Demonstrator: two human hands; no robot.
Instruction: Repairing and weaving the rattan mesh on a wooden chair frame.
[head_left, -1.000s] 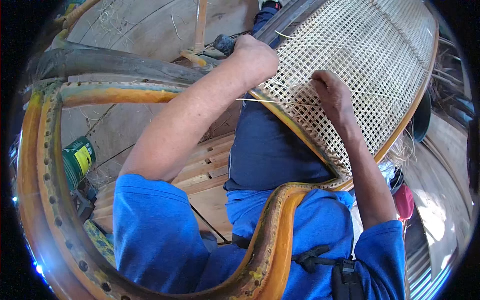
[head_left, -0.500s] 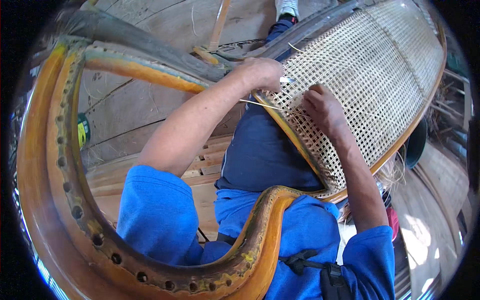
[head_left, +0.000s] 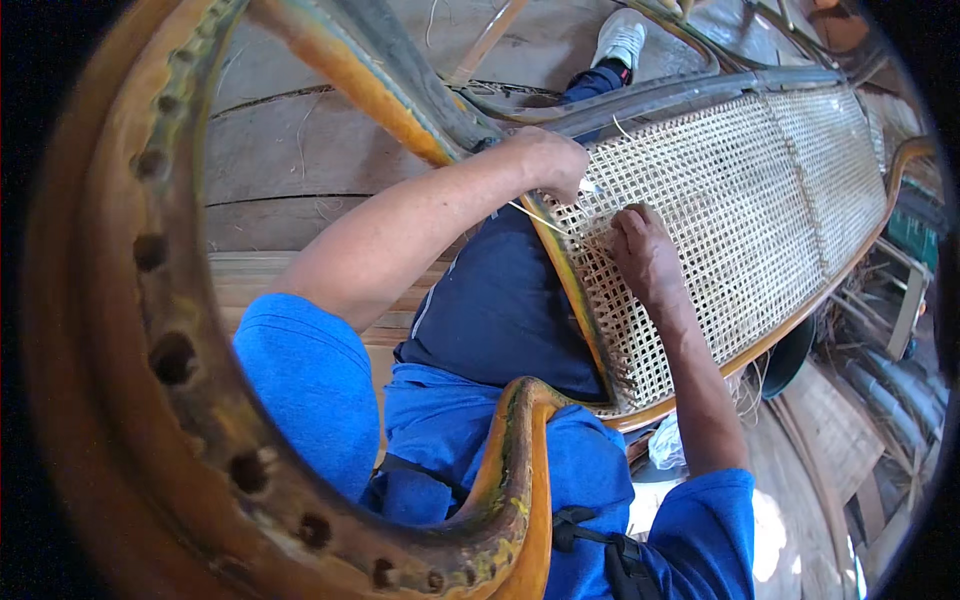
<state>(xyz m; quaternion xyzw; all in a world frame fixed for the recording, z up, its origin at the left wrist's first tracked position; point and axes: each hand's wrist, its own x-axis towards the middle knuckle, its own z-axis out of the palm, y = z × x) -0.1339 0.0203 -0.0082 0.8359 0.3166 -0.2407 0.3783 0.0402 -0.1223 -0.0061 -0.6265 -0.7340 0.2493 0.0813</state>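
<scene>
My left hand (head_left: pixel 553 163) is closed at the near left end of a woven cane panel (head_left: pixel 745 210), its back toward me. A small shiny pointed tool (head_left: pixel 592 187) sticks out from under its fingers; the rest of it is hidden. Just right of it, my right hand (head_left: pixel 645 252) is on the weave, fingers bent together; whatever they pinch is hidden. One loose cane strand (head_left: pixel 538 217) runs out over the panel's left edge below my left hand. The panel sits in a wooden frame (head_left: pixel 583 330) that lies across my lap.
A curved wooden frame piece (head_left: pixel 150 300) with a row of holes looms close on the left. A wooden rail (head_left: pixel 390 100) runs behind my left forearm. Far off is a shoe (head_left: pixel 622 40). On the right are a dark bucket (head_left: pixel 790 360) and scattered wood strips (head_left: pixel 880 400).
The view has shifted, so the curved frame looks larger and nearer at left. Both hands stay at the same part of the weave, with the right hand's fingers slightly turned.
</scene>
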